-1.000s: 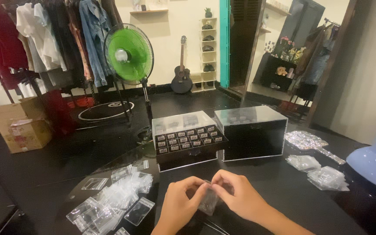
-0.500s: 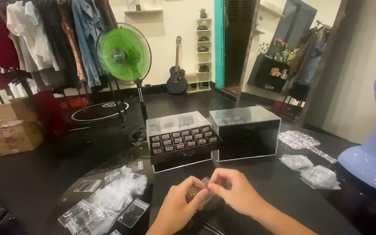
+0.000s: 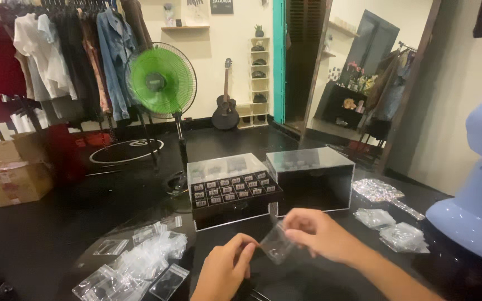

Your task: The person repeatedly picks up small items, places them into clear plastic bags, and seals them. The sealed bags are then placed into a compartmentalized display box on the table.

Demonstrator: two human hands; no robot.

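Note:
My right hand (image 3: 319, 237) pinches a small clear plastic zip bag (image 3: 276, 244) by its top edge, just above the dark glass table (image 3: 464, 278). My left hand (image 3: 225, 268) sits lower and to the left with its fingers curled, close to the bag's lower corner; whether it holds anything small is hidden. Behind both hands stands a clear-lidded display box (image 3: 230, 189) with rows of small dark items. A second black box with a clear top (image 3: 311, 177) is right of it.
A heap of empty clear bags (image 3: 140, 265) lies at the left of the table, with more bags (image 3: 400, 234) at the right. A pale blue fan base (image 3: 478, 195) stands at the far right. Beyond are a green standing fan (image 3: 162, 81), a clothes rack (image 3: 57, 61) and cardboard boxes (image 3: 15, 173).
My hands have drawn apart: the right one has lifted the bag up and to the right, the left one has dropped lower. The view has shifted a little to the right.

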